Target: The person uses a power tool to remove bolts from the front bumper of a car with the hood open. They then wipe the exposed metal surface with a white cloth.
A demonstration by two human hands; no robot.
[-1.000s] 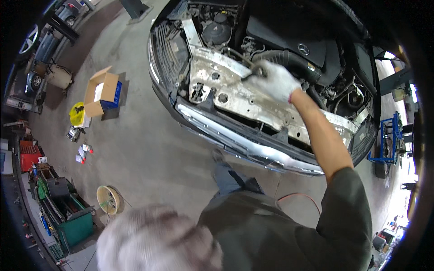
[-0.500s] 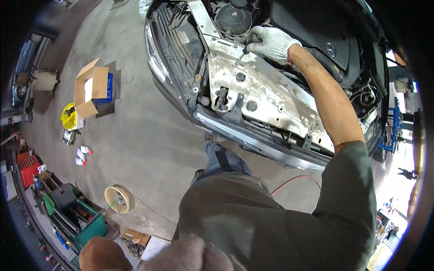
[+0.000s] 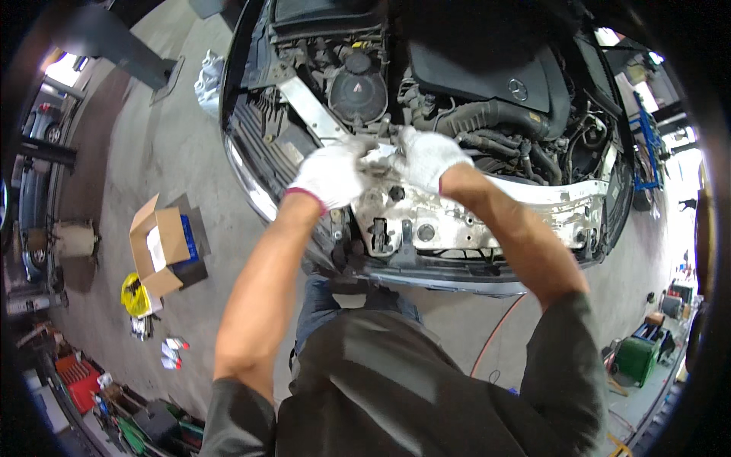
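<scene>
Both my hands wear white knit gloves and are over the bare metal front panel [image 3: 449, 225] of a car's open engine bay. My left hand [image 3: 333, 174] reaches in at the panel's left part, its fingers smeared by motion. Close to its right, my right hand [image 3: 431, 157] has its fingers curled in at the panel's rear edge. Whatever sits in those fingers is too blurred to name. Just beyond the hands stands a round dark reservoir [image 3: 358, 97] with a black cap.
A black engine cover [image 3: 487, 72] and a ribbed air hose [image 3: 476, 116] lie behind the panel. On the floor at left are an open cardboard box [image 3: 162, 244], a yellow bag [image 3: 135, 295] and white bottles [image 3: 172, 353]. A red hose [image 3: 496, 335] runs near my legs.
My left hand has come into view and reached the panel beside my right. The right hand, which gripped a dark-handled tool with a thin shaft, is now lower. The view has shifted.
</scene>
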